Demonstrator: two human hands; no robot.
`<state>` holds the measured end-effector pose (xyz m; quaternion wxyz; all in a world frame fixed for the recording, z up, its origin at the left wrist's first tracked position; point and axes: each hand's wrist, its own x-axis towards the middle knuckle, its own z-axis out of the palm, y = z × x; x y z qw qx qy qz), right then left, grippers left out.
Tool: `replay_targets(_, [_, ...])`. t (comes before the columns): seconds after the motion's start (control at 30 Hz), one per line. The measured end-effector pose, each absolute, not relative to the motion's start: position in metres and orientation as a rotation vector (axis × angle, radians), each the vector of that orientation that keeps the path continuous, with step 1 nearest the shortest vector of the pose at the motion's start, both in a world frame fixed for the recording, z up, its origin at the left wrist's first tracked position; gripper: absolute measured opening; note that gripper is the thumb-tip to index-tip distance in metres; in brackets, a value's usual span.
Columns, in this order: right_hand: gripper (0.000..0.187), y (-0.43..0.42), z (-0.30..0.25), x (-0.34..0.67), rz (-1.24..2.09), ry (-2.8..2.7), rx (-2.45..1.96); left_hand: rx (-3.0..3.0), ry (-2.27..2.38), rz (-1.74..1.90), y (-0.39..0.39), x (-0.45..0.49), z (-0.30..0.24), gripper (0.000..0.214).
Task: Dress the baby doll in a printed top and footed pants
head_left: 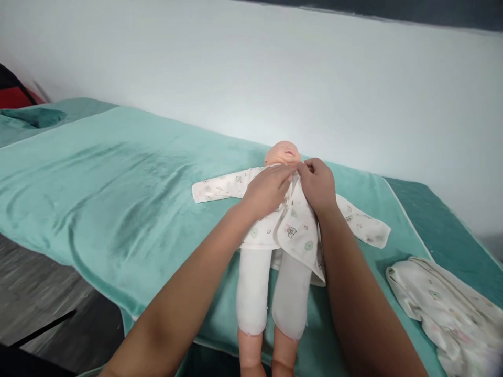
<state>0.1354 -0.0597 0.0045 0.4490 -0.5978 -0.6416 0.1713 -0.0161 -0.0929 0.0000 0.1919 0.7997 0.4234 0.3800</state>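
A baby doll lies on its back on the green cover, head toward the wall and legs toward me. It wears a white printed baby shirt, whose front edges overlap below the chest and whose sleeves spread out to both sides. At the neckline, my left hand lies across the chest, its fingertips closed on the collar edge. Close beside it, my right hand pinches the other side of the collar between thumb and bent fingers. The fingers hide the exact spot where the edges meet.
A bed or table with a green plush cover stands against a white wall. Folded printed baby clothing lies at the right. Grey flooring shows at the lower left, and a red and black item at the far left.
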Motion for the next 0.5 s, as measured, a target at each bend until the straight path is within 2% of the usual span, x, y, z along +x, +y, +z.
replay_targets(0.17, [0.023, -0.086, 0.000, 0.148, 0.525, -1.532, -1.256, 1.667, 1.391, 1.536, -0.123, -0.034, -0.033, 0.028])
replay_targets(0.23, [0.025, -0.106, -0.005, 0.166, 0.397, -1.467, -1.408, 1.456, 1.469, 1.491, -0.141, -0.046, -0.045, 0.028])
replay_targets(0.3, [0.037, -0.126, -0.013, 0.189, 0.267, -1.485, -1.693, 1.304, 1.466, 1.359, -0.158, -0.055, -0.052, 0.035])
replay_targets(0.37, [0.049, -0.144, -0.022, 0.207, 0.284, -1.604, -1.954, 1.185, 1.380, 1.255, -0.172, -0.060, -0.051, 0.044])
replay_targets(0.43, [0.050, -0.155, -0.029, 0.215, 0.345, -1.655, -2.051, 1.079, 1.235, 1.186, -0.180, -0.060, -0.046, 0.052])
replay_targets(0.5, [0.046, -0.161, -0.033, 0.210, 0.475, -1.647, -1.966, 0.983, 1.105, 1.145, -0.182, -0.056, -0.040, 0.061])
